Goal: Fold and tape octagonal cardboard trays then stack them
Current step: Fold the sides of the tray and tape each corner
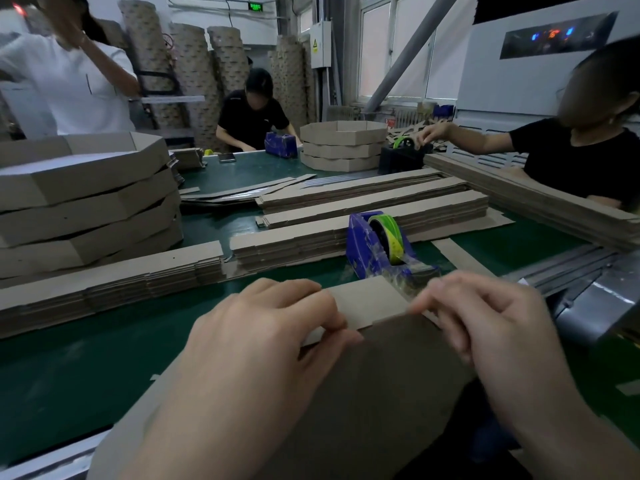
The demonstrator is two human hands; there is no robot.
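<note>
This is a cardboard-packaging workshop on a factory floor. A long green tabletop (69, 368) carries piles of flat cardboard strips (374, 202) across its middle. Folded octagonal trays (86, 202) are stacked at its left edge, and a second tray stack (343, 147) stands toward the far end. A blue tape dispenser (377, 247) sits near the front edge. Several people work around the tabletop, among them a person in black (252, 116) at the far end. Tall columns of stacked cardboard (194, 81) line the back wall, near a grey electrical box (320, 45) with a yellow warning label and a green lit sign (255, 7) overhead.
</note>
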